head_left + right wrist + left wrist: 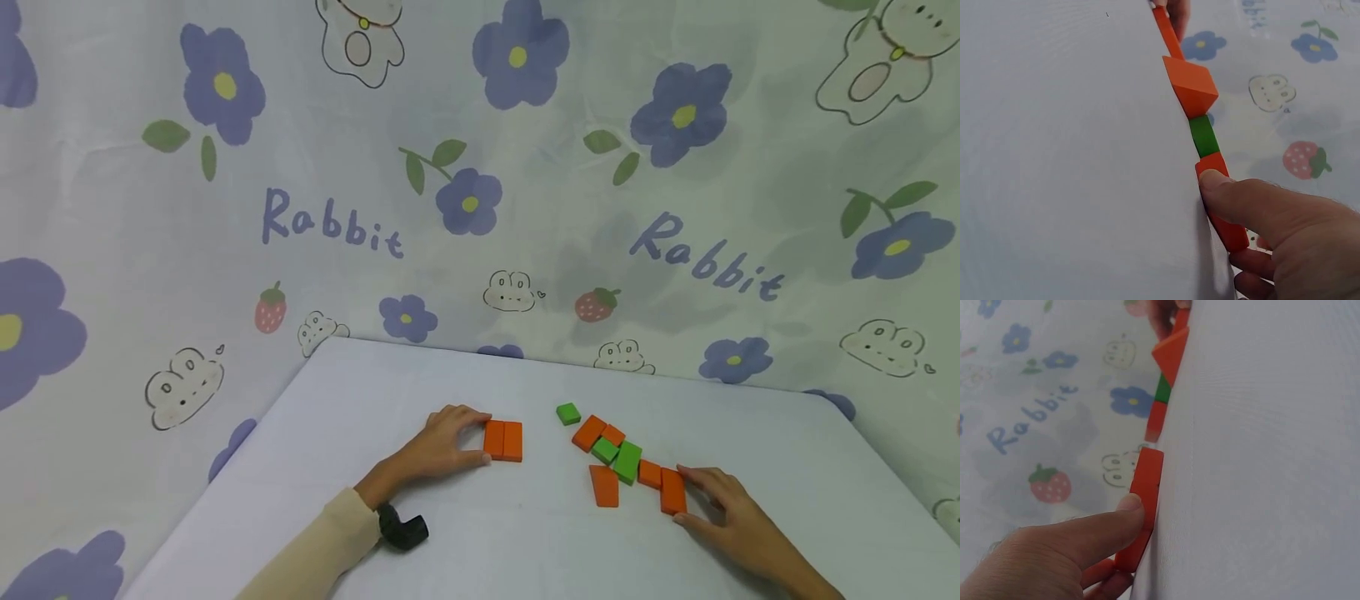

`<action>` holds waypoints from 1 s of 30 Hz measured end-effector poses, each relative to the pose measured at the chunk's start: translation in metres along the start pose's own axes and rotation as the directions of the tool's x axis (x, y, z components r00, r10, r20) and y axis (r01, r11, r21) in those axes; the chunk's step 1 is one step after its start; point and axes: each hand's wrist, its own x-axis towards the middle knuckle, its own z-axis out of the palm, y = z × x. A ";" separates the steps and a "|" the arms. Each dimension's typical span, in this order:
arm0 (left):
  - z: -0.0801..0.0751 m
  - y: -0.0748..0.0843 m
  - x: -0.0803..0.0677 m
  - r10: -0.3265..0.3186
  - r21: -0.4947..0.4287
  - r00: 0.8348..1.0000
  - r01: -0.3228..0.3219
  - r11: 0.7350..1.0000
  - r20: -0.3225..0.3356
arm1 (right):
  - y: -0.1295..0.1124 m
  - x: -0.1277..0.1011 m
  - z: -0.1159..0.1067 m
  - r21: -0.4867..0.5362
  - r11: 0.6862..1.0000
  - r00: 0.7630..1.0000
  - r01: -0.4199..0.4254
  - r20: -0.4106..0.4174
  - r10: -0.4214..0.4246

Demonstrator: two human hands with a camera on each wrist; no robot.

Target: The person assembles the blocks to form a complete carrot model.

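Two orange rectangular blocks lie side by side left of centre in the head view. My left hand (442, 442) pinches the left block (493, 440) by its far and near ends, while the right block (513, 442) lies against it. Over on the right, my right hand (738, 525) holds an orange rectangular block (673, 491) between thumb and fingers. A small orange block (650, 474) sits beside that one on its left. In the right wrist view, the thumb (1213, 181) presses the near face of the held orange block (1232, 231).
Between the hands lie a large green block (628, 462), a smaller green block (604, 451), an orange block (589, 433) and an orange slanted block (604, 486). Another green block (568, 414) lies apart behind them. A patterned cloth (450, 275) hangs behind the white table (480, 550).
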 end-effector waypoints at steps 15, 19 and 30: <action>-0.005 0.003 -0.001 -0.002 -0.010 1.000 0.002 1.000 -0.004 | -0.005 0.015 -0.017 0.095 0.995 1.000 0.014 -0.001 -0.014; -0.006 0.002 -0.003 -0.014 -0.024 1.000 0.015 1.000 0.009 | -0.017 0.023 -0.024 0.107 0.994 1.000 0.017 -0.002 -0.017; -0.003 0.002 0.001 -0.021 -0.009 1.000 0.021 1.000 0.021 | -0.071 0.067 -0.020 0.162 0.952 0.966 0.260 -0.051 -0.255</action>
